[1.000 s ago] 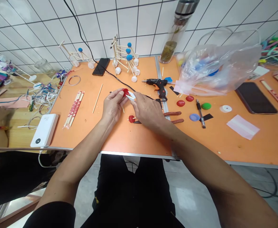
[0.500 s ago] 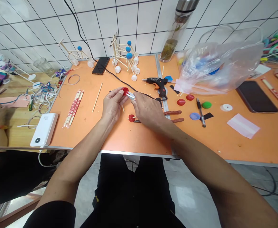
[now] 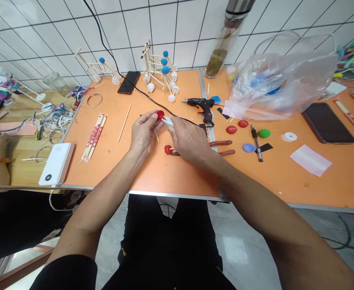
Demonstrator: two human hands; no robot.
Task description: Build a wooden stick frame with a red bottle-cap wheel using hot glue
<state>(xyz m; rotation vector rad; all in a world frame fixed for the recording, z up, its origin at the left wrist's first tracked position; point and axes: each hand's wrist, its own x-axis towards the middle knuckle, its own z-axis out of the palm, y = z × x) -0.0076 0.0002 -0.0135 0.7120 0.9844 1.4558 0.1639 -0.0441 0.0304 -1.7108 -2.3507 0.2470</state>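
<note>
Between hands [image 3: 145,135] [image 3: 189,139] — one red cap [image 3: 160,115], one white piece [image 3: 167,121].

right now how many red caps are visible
4 red caps: one in the left hand, one by the right hand, two beside the glue gun; bag may hide more.

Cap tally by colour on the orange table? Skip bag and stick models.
Red caps: 4, incl. held red cap in left hand
Green cap: 1
Blue cap: 1
White cap: 1
Total: 7; blue piece by glue gun unclear, uncounted.
</note>
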